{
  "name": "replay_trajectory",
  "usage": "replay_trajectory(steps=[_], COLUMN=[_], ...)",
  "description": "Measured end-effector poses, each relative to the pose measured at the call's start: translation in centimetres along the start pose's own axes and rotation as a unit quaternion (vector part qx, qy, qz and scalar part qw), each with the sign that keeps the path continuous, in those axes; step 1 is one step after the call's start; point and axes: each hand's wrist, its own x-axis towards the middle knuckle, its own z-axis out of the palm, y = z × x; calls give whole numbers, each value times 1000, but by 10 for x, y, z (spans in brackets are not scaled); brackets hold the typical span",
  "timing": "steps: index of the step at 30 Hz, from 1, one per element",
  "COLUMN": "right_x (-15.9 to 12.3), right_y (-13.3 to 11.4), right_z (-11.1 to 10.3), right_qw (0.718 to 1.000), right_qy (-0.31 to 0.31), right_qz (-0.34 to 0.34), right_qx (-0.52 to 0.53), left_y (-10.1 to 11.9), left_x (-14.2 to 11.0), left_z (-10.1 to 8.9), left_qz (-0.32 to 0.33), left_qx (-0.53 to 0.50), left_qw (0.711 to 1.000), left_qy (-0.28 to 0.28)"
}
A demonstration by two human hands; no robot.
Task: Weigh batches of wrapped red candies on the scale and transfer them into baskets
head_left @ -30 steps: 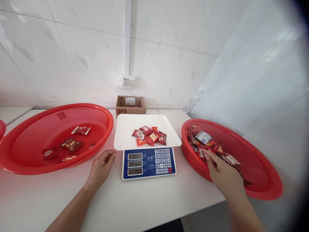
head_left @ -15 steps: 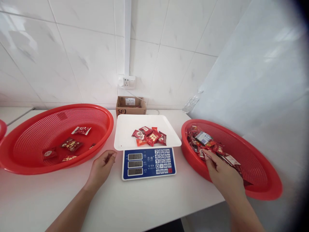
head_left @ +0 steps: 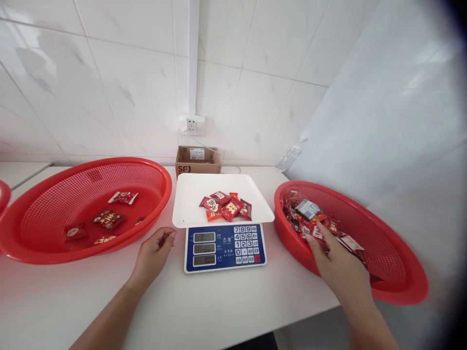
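My right hand (head_left: 337,257) reaches over the near rim of the right red basket (head_left: 397,243). Its thumb and forefinger are apart above wrapped snack packets (head_left: 304,228), with nothing held between them. On the table, left of the digital scale (head_left: 226,248), my left hand (head_left: 155,253) is loosely closed, fingers curled in, and nothing shows in it. The scale's white tray (head_left: 189,194) carries a small pile of red and orange wrapped packets (head_left: 229,208). A blue-and-white label packet (head_left: 308,209) lies among those in the right basket.
On the left stands another red basket (head_left: 51,204) with several packets (head_left: 107,218). Behind the scale, a small cardboard box (head_left: 199,167) sits against the tiled wall below a socket (head_left: 191,125). Clear plastic sheeting (head_left: 394,121) hangs on the right.
My right thumb and forefinger have spread apart over the packets in the right basket. My left hand and the pile on the scale have stayed the same.
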Motion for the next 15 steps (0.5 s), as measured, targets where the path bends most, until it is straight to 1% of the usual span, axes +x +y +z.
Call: replay_trajectory(steps=[3,5,8,15], right_x=[0,-1,0,4], right_y=[3,5,7,9], right_z=[2,3,4,4], right_qw=[1000,999,999,997], right_qy=[15,22,20,17], right_qz=[-6,5,18,2], right_qx=[13,26,41,70], left_y=[1,1,0,0], left_x=[0,0,0,0], left_z=[0,0,0,0], left_qz=[2,0,-5,-7], left_qx=[-1,-3,-8,-10], left_qw=[1000,1000,1000,1000], left_qy=[-2,-2,-2,-3])
